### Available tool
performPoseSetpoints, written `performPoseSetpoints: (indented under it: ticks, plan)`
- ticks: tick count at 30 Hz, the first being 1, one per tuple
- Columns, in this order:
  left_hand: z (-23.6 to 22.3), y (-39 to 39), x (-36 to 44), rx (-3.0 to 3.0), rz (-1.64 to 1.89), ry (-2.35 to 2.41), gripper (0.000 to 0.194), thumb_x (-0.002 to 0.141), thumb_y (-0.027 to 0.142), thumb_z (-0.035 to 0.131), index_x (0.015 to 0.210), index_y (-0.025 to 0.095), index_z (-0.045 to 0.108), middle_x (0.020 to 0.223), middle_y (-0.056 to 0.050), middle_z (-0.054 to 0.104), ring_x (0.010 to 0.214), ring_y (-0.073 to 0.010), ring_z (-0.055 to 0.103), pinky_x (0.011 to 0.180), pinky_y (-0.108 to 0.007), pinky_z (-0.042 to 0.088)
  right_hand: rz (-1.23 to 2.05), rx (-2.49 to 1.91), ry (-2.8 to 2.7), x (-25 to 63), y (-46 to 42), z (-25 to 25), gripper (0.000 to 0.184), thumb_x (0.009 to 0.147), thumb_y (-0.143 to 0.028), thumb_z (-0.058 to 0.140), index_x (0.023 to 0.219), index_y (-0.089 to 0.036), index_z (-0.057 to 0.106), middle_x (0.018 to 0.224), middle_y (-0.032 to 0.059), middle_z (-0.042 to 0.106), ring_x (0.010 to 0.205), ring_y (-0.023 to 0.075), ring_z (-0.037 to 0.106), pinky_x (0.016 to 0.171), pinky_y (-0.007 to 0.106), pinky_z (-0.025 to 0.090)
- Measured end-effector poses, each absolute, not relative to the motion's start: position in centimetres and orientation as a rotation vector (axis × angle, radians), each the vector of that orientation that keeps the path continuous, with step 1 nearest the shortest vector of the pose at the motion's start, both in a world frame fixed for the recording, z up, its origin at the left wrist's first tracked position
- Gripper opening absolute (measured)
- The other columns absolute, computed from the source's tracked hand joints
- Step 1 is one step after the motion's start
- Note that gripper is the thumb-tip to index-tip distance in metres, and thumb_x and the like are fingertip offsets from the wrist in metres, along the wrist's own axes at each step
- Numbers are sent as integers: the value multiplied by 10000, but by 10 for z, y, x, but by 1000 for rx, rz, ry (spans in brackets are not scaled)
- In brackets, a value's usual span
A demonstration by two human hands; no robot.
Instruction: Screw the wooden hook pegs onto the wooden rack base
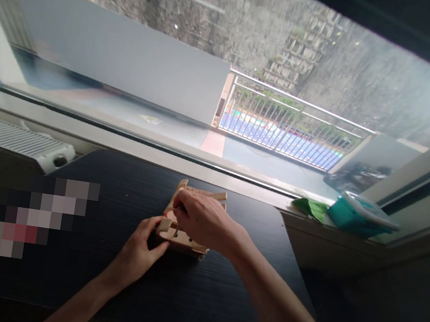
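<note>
A small light-coloured wooden assembly (183, 239) with rounded end pieces and dark round holes sits on the dark table in front of me. My left hand (143, 241) grips its near left corner, with the thumb along the front and the fingers at the side. Over the middle of the wood, my right hand (201, 217) is closed around a screwdriver (177, 230). Its thin metal shaft points down to the wooden board, and a dark bit of handle shows by the fingers. My right hand hides much of the assembly's far part.
The black wood-grained table (115, 189) stands against a large window. On the sill at right are a green cloth (308, 207) and a teal box (361, 213) with a clear lid. A white radiator (14, 138) is at left. A pixelated patch covers the table's left part.
</note>
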State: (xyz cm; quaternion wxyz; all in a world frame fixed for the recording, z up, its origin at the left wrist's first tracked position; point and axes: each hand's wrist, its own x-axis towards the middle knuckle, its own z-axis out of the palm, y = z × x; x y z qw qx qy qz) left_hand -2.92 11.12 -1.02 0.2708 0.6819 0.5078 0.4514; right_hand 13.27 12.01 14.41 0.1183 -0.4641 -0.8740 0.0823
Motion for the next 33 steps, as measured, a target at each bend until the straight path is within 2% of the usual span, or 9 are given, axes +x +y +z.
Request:
performPoseSetpoints:
  ticks: [5,6,10,14,17,21,26,29,33]
  plan:
    - [20,140,-45,1683,931,1136,439,655,235,622,1094,235,617,1062,-47,681,1007,-241,641,908,-369,506,249,-1274,-2481,138,135,131,129,914,-191,435,953,-192,558,880,49,676,795,153,608,654,249,352]
    - [26,146,-50,1615,942,1116,397,637,230,630,1034,228,648,1036,-45,691,1005,-242,641,900,-356,507,249,-1263,-2472,139,136,130,122,914,-198,439,944,-197,557,871,46,675,786,152,606,649,249,350]
    - [53,188,-58,1030,1628,1235,218,543,277,670,736,185,625,722,-10,658,733,-167,619,722,-270,513,286,-1237,-2442,141,139,128,95,897,-197,456,877,-210,548,819,21,667,732,139,588,625,243,338]
    - [76,253,-31,955,1772,1165,227,609,336,543,790,199,537,687,37,580,657,-113,590,657,-245,498,385,-1258,-2354,143,147,125,87,867,-157,472,842,-202,542,805,9,660,725,125,568,631,232,340]
    - [80,275,-9,1070,1663,1126,223,620,333,558,781,178,558,672,27,583,611,-107,569,601,-236,476,470,-1279,-2299,147,149,125,96,868,-148,465,857,-196,547,815,11,652,727,120,558,636,230,345]
    - [69,245,-14,1352,1353,1007,203,618,300,694,747,150,650,618,10,614,599,-119,560,615,-245,477,494,-1276,-2305,149,148,126,99,869,-153,466,910,-201,543,845,13,645,759,132,558,656,244,350]
    - [58,196,-51,1936,814,891,186,780,359,631,813,182,677,770,-16,674,747,-171,622,691,-276,514,448,-1279,-2311,144,145,122,99,888,-179,461,958,-206,524,832,12,629,757,141,550,642,250,345]
    - [57,185,-58,2162,758,952,212,760,348,661,917,208,685,852,-11,688,810,-183,636,740,-269,519,510,-1258,-2309,146,141,123,119,860,-196,530,977,-217,535,855,-8,624,735,117,532,626,225,346]
    - [56,180,-56,2239,712,934,167,790,340,624,904,234,684,802,15,685,767,-160,638,722,-236,516,533,-1212,-2296,152,136,131,207,843,-174,567,1045,-219,571,841,-25,631,672,89,511,613,203,358]
